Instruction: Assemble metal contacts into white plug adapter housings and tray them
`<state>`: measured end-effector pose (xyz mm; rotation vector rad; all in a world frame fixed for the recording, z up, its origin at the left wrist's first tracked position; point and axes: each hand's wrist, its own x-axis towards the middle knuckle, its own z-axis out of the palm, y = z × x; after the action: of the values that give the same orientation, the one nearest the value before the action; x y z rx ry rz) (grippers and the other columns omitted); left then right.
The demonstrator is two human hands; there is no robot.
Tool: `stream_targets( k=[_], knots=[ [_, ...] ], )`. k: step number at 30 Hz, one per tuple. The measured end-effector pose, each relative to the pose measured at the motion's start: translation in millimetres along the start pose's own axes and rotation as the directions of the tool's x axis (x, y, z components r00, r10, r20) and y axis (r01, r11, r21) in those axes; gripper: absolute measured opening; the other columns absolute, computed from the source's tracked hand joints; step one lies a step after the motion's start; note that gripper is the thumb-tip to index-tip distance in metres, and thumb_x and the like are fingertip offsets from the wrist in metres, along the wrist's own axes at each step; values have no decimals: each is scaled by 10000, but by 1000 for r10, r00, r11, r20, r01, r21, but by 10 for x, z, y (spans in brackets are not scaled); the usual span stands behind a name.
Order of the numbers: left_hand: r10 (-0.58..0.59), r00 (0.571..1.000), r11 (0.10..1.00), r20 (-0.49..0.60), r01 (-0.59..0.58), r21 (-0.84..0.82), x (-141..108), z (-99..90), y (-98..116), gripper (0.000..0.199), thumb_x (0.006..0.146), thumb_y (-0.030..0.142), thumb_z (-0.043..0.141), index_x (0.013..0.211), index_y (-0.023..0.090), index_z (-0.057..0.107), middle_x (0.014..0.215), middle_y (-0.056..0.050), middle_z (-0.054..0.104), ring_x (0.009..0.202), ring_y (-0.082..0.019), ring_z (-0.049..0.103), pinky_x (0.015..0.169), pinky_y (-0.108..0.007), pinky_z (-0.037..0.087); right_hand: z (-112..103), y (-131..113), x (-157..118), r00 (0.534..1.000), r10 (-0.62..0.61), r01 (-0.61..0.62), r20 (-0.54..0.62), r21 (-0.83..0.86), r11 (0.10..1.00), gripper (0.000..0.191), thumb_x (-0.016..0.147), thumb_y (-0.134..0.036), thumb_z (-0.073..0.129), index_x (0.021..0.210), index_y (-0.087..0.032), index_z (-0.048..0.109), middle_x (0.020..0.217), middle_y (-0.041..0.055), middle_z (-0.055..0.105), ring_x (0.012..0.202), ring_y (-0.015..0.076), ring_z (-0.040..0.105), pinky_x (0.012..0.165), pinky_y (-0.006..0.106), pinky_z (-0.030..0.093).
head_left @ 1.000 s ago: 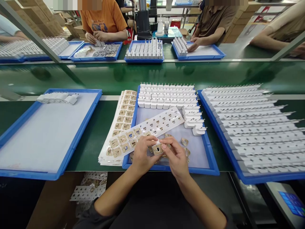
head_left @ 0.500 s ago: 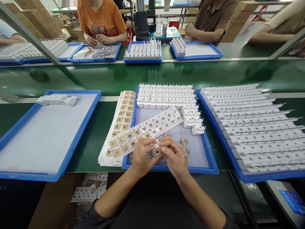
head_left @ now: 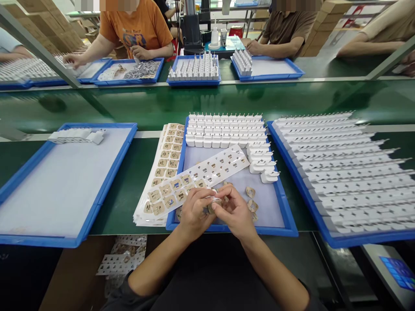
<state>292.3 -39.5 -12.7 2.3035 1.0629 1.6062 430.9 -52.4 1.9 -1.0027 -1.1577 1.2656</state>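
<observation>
Both of my hands meet over the near part of the middle blue tray (head_left: 285,224). My left hand (head_left: 197,211) is closed around a white plug adapter (head_left: 214,201) with a tan sticker on its face, mostly hidden by fingers. My right hand (head_left: 237,214) pinches the same adapter, its thumb on the near face. Just left of them lies a sticker sheet (head_left: 214,166), slanting across the tray, with tan stickers at its lower left end and bare cut-outs further up. Loose tan sticker pieces (head_left: 251,203) lie right of my hands.
Rows of white plug adapters (head_left: 227,129) stand at the tray's back and right. More sticker sheets (head_left: 165,160) are stacked left. A left tray (head_left: 65,185) holds several white pieces; a right tray (head_left: 301,205) is packed with adapters. Across the green belt (head_left: 194,97), people sit at trays.
The adapter has turned in my hands, so its tan face shows less. My right thumb has shifted across it. Across the belt, the person in orange has stretched an arm left.
</observation>
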Motion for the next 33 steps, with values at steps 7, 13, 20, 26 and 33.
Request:
stream_targets(
  k=[7, 13, 20, 26, 33],
  knots=[
    [-93, 996, 993, 12, 94, -69, -25, 7, -5, 344, 812, 208, 749, 1050, 220, 501, 986, -68, 692, 857, -184, 667, 754, -342, 539, -189, -90, -5, 985, -111, 135, 133, -188, 973, 114, 884, -236, 677, 996, -246, 657, 968, 37, 576, 891, 172, 587, 677, 264, 540],
    [-137, 990, 990, 23, 137, -32, -22, 5, 22, 323, 812, 263, 751, 1021, 233, 506, 964, -55, 694, 854, -189, 683, 745, -336, 554, -220, -116, 13, 891, -424, 434, 160, -570, 698, 115, 935, -132, 593, 1005, -215, 632, 997, 74, 611, 874, 180, 623, 711, 298, 566],
    [-336, 939, 933, 78, 343, -105, -53, 11, -20, 303, 770, 196, 746, 966, 223, 517, 971, -45, 686, 885, -189, 676, 756, -315, 542, -225, -89, -165, 712, -598, 680, 368, -572, 459, 106, 929, -120, 574, 988, -203, 603, 911, 69, 646, 801, 190, 626, 710, 323, 553],
    [-492, 857, 853, 155, 510, -112, -1, -60, 47, 390, 786, 276, 776, 1117, 220, 579, 1077, -77, 697, 983, -224, 682, 823, -341, 560, -577, -59, -98, 910, -396, 364, 124, -697, 618, 73, 959, -208, 564, 967, -222, 635, 850, 35, 676, 754, 177, 642, 685, 292, 526],
    [-545, 835, 834, -71, 549, 59, 119, -764, -187, 332, 800, 293, 760, 1097, 233, 623, 1142, -83, 700, 1038, -236, 657, 856, -359, 547, -914, 136, 123, 933, -334, 239, 134, -925, 296, 479, 980, -564, 433, 1018, -205, 747, 916, 77, 692, 621, 177, 646, 563, 305, 501]
  ],
)
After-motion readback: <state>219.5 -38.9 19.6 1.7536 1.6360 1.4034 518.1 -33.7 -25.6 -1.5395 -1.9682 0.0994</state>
